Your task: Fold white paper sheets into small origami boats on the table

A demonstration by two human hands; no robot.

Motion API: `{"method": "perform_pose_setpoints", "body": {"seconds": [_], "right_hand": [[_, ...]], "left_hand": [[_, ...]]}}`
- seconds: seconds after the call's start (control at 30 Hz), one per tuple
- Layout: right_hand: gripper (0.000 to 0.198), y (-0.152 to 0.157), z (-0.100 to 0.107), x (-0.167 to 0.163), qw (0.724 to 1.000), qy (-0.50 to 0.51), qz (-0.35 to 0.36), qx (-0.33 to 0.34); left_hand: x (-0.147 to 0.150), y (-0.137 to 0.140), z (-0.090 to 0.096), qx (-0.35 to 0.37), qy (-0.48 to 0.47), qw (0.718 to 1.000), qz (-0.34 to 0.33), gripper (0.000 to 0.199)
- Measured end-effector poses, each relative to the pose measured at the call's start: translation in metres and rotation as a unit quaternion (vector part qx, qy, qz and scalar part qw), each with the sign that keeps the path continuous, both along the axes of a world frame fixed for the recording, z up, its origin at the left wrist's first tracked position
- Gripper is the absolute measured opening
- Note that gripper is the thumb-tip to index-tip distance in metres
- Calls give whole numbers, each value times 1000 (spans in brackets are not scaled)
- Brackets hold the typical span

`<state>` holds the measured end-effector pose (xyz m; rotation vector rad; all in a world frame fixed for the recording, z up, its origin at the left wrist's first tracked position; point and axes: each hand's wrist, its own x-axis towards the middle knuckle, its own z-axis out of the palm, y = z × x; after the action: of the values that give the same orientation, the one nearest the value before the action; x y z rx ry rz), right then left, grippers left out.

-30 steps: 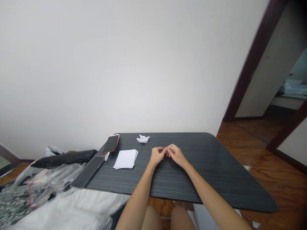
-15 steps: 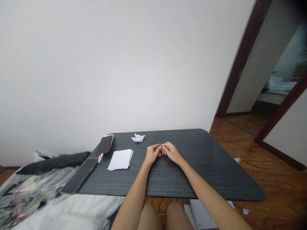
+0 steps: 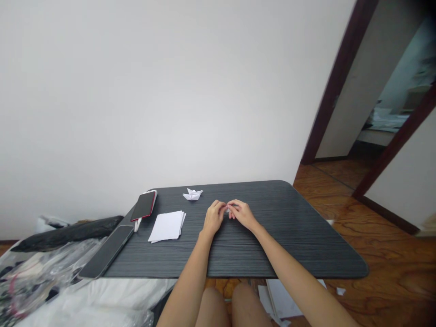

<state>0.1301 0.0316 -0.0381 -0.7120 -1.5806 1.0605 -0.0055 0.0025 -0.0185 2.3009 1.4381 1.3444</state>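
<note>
My left hand (image 3: 215, 216) and my right hand (image 3: 240, 212) meet over the middle of the dark table (image 3: 272, 254), fingertips pinched together. Between them a small bit of white paper (image 3: 228, 210) shows; the fingers cover most of it, so its shape is unclear. Behind and left of my hands sits a folded white paper boat (image 3: 192, 195). A stack of white paper squares (image 3: 166, 226) lies to the left of my left hand, apart from it.
At the table's left lie a phone with a red edge (image 3: 143, 205), a white plug (image 3: 137, 224) and a long dark flat device (image 3: 108, 252). Plastic-wrapped bundles (image 3: 68, 247) are heaped on the left. White boards (image 3: 282, 299) and a paper scrap (image 3: 341, 291) lie on the floor.
My left hand has turned, its fingers now more curled at the tips, and a little white paper shows between the hands. The whole view has shifted slightly.
</note>
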Motion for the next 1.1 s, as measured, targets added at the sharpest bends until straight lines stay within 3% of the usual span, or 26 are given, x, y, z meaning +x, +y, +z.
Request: {"method": "perform_pose_setpoints", "body": {"seconds": [0.17, 0.37, 0.8, 1.1], "right_hand": [[30, 2, 0, 1, 1000, 6, -12, -25], [27, 2, 3, 4, 999, -26, -35, -7], [27, -4, 12, 3, 997, 7, -14, -73], [28, -6, 13, 2, 996, 20, -12, -81]], "left_hand": [[-2, 0, 1, -46, -42, 998, -17, 22], [-1, -1, 3, -86, -99, 991, -24, 22], [1, -3, 3, -88, -123, 988, -24, 22], [1, -2, 1, -81, -127, 989, -11, 21]]}}
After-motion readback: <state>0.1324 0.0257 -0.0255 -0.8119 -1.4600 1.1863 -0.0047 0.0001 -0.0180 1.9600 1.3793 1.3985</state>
